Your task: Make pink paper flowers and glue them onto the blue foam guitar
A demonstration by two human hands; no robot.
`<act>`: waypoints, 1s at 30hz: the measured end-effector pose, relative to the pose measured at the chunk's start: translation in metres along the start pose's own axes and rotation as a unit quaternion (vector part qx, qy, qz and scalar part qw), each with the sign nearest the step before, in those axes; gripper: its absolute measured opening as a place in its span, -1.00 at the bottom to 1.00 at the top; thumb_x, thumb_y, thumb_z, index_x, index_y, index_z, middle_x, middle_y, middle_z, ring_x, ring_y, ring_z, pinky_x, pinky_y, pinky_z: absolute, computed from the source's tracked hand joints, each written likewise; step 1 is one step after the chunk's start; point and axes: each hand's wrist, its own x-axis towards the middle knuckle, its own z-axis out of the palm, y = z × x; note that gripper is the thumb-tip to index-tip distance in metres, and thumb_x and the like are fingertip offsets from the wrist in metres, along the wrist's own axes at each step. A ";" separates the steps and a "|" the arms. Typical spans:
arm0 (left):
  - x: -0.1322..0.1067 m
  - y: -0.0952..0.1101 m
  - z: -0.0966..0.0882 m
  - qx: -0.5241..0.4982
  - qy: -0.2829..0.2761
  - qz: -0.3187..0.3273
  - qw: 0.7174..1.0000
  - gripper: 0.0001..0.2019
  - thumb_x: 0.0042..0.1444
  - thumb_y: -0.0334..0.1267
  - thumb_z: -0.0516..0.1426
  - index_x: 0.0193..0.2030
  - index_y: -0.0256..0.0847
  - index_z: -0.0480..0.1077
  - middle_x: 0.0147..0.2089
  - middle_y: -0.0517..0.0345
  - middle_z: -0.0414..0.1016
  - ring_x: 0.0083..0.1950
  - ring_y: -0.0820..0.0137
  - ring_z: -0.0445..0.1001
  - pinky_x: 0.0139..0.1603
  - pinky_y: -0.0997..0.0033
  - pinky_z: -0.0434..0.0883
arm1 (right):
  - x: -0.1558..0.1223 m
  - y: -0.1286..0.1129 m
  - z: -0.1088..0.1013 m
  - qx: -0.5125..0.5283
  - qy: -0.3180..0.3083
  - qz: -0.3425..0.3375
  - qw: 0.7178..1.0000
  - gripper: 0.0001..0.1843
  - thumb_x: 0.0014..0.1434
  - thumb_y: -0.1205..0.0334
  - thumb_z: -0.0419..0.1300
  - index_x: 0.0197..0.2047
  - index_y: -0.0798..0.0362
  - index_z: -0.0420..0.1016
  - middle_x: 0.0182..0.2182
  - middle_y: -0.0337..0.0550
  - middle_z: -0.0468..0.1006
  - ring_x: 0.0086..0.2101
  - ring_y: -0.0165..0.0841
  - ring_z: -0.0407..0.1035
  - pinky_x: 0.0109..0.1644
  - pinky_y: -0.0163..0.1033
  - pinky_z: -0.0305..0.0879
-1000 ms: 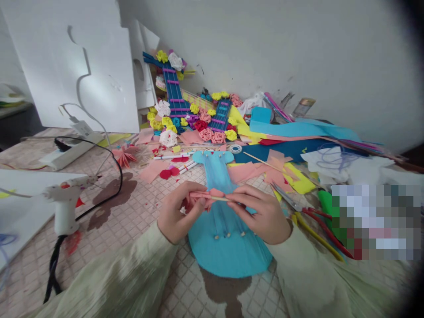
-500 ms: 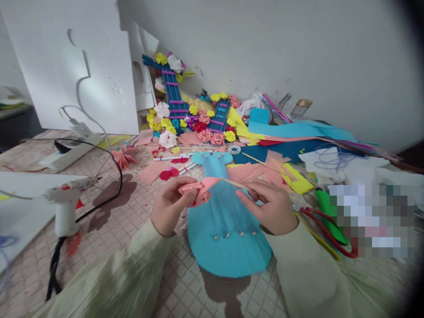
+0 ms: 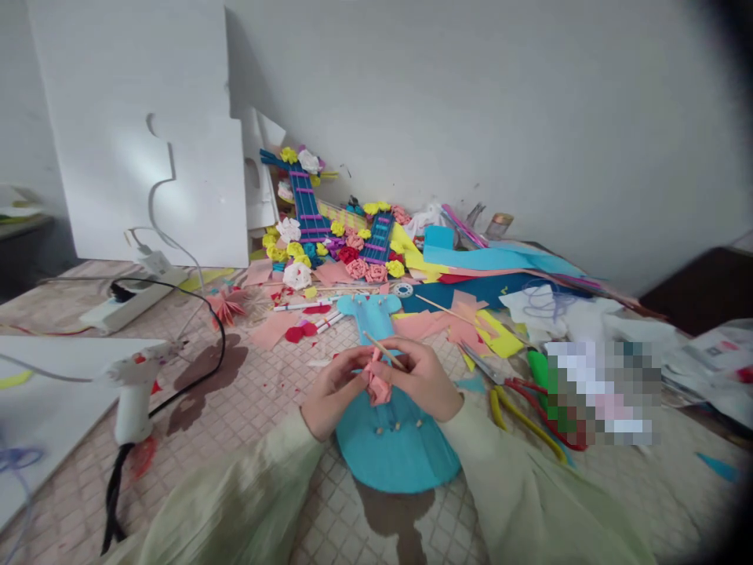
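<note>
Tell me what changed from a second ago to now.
The left hand and right hand have closed together, and the pink paper strip, earlier stretched sideways along the wooden stick, is now bunched upright. Both hands keep hold. The blue guitar cutout and glue gun stayed put.

Crumpled pink paper strip (image 3: 378,384) wound on a thin wooden skewer (image 3: 383,351), above the blue cutout (image 3: 388,447).

Readable text: none anywhere in view.
Labels, brands: none legible on the glue gun (image 3: 134,386) or power strip (image 3: 134,299).
</note>
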 end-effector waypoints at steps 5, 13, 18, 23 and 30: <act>0.004 0.007 -0.002 -0.016 0.006 0.013 1.000 -0.68 -0.05 -0.24 0.18 -0.12 -0.26 0.33 -0.37 0.13 0.45 -0.41 0.48 0.40 -0.40 0.47 0.36 | 0.016 -0.005 0.004 0.037 -0.011 0.019 0.999 -0.74 -0.09 0.15 0.24 -0.33 0.13 0.44 -0.49 -0.23 0.45 -0.56 -0.47 0.33 -0.52 -0.38 0.28; 0.002 0.009 -0.003 0.078 0.032 0.062 0.995 -0.66 -0.07 -0.24 0.20 -0.11 -0.21 0.30 -0.13 0.01 0.41 -0.09 0.31 0.40 -0.06 0.26 0.36 | 0.015 0.006 0.001 0.102 -0.069 0.027 0.992 -0.64 -0.15 0.20 0.30 -0.23 0.11 0.41 -0.45 -0.23 0.44 -0.50 -0.47 0.34 -0.46 -0.37 0.31; -0.003 0.006 -0.006 0.240 0.025 0.170 0.956 -0.70 0.03 -0.31 0.11 -0.06 -0.17 0.30 -0.07 -0.03 0.37 -0.01 0.27 0.35 0.03 0.19 0.30 | 0.005 0.011 -0.005 0.102 -0.070 -0.044 0.991 -0.70 -0.12 0.23 0.29 -0.26 0.07 0.41 -0.25 -0.16 0.38 -0.37 -0.45 0.35 -0.39 -0.36 0.31; -0.004 0.009 -0.007 0.352 0.020 0.236 0.905 -0.72 0.01 -0.37 0.12 -0.09 -0.17 0.33 -0.07 -0.04 0.40 0.02 0.23 0.32 0.04 0.13 0.26 | -0.001 0.012 -0.007 0.111 -0.096 -0.076 0.986 -0.73 -0.04 0.26 0.23 -0.20 0.05 0.37 -0.26 -0.17 0.36 -0.43 -0.49 0.34 -0.42 -0.38 0.29; -0.005 0.007 -0.006 0.310 -0.011 0.198 0.930 -0.70 0.05 -0.37 0.07 -0.04 -0.16 0.28 -0.08 -0.03 0.37 -0.04 0.26 0.36 -0.02 0.19 0.33 | -0.004 0.012 -0.006 0.103 -0.080 -0.064 0.989 -0.78 -0.02 0.23 0.22 -0.26 0.06 0.36 -0.27 -0.17 0.32 -0.52 -0.56 0.26 -0.50 -0.41 0.23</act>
